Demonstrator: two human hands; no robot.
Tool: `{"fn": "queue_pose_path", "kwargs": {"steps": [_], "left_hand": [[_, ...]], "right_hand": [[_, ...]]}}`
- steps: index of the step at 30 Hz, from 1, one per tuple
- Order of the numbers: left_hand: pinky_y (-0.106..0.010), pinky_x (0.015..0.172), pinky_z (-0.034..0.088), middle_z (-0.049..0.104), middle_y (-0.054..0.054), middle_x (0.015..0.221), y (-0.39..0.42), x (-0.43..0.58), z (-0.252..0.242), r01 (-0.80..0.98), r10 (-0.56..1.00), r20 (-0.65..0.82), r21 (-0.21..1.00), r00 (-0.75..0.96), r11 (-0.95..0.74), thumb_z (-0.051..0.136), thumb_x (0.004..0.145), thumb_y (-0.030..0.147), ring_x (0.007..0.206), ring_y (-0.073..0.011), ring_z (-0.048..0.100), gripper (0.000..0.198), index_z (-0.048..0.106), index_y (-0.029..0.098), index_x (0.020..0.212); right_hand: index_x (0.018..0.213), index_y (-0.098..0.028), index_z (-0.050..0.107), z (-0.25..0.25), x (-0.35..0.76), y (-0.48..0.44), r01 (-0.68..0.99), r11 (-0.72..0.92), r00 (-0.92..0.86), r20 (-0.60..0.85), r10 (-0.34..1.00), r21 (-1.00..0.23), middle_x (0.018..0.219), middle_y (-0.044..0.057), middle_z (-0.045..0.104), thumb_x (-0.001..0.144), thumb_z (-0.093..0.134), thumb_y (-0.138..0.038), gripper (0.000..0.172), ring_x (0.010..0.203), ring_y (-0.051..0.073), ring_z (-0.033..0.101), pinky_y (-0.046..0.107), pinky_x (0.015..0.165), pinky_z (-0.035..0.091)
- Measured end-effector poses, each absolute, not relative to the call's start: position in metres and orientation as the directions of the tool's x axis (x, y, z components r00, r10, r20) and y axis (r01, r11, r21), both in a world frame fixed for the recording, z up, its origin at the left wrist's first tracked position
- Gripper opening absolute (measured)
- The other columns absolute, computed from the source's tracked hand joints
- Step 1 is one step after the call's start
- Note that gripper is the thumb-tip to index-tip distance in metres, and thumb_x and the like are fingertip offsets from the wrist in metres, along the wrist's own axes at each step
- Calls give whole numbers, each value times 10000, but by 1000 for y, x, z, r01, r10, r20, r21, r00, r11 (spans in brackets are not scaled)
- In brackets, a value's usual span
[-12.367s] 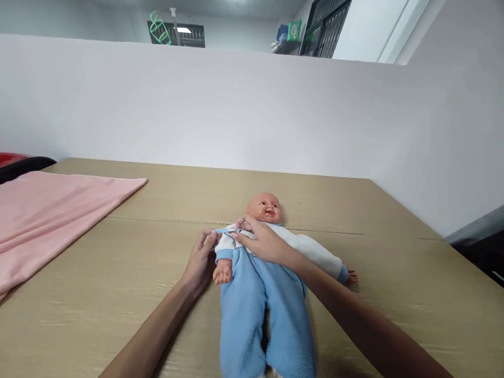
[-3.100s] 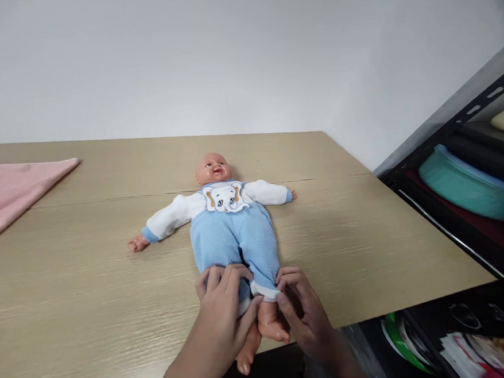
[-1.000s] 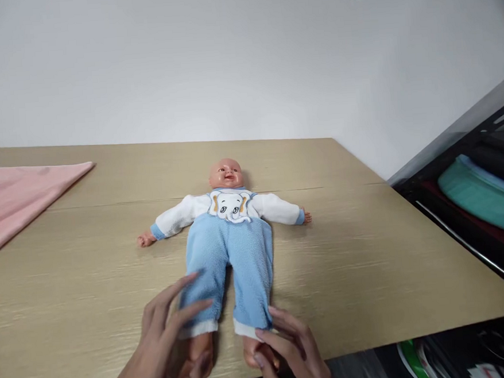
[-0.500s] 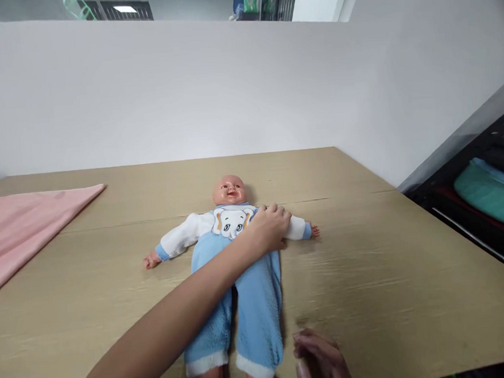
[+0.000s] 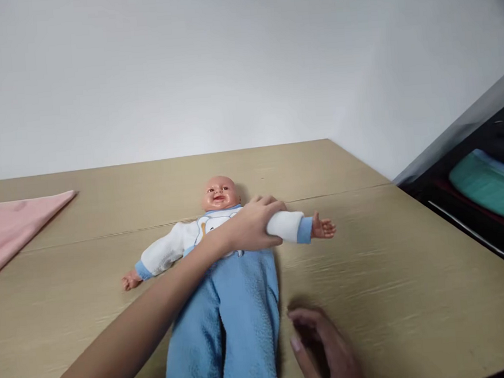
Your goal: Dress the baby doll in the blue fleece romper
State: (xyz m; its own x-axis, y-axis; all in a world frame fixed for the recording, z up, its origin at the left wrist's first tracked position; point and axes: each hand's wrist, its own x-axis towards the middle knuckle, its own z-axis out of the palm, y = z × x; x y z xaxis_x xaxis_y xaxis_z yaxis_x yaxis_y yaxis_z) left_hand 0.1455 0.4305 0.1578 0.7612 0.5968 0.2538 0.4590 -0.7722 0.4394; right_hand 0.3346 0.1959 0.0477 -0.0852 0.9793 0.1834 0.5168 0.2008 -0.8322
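A baby doll (image 5: 241,287) in a white top with an animal face and blue fleece trousers lies face up on the table, arms spread. My left hand (image 5: 256,223) reaches across its chest and is closed round the upper part of the white sleeve (image 5: 287,225) on the right. Below the grip, the animal print is partly covered by my wrist. My right hand (image 5: 323,348) hovers low beside the doll's leg, with thumb and fingers apart and nothing between them. The doll's feet are out of view.
A pink cloth (image 5: 17,228) lies on the wooden table (image 5: 370,273) at the left. Behind the table stands a white wall (image 5: 162,80). At the right, a black rack (image 5: 442,198) holds folded green fabric (image 5: 489,189).
My left hand has closed round the doll's sleeve, and that doll arm is now lifted and turned, palm showing. My right hand has moved slightly up. The view has tilted down.
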Motion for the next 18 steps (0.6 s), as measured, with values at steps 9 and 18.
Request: {"fn": "queue_pose_path", "kwargs": {"steps": [9, 18], "left_hand": [[-478, 1070, 516, 748, -72, 1110, 429, 68, 156, -46, 907, 338, 940, 252, -338, 868, 675, 316, 1109, -332, 699, 455, 664, 213, 1069], [-312, 776, 602, 458, 68, 697, 423, 39, 165, -764, 938, 347, 607, 6, -220, 987, 578, 368, 716, -146, 592, 536, 495, 240, 749]], "right_hand": [[1354, -290, 571, 104, 317, 278, 567, 270, -279, 127, 952, -778, 1242, 77, 714, 1065, 555, -295, 290, 1102, 241, 719, 438, 963, 617], [1372, -242, 551, 112, 245, 324, 295, 397, -367, 280, 887, -869, 1313, 101, 689, 987, 688, -244, 409, 1164, 251, 668, 450, 1017, 577]]}}
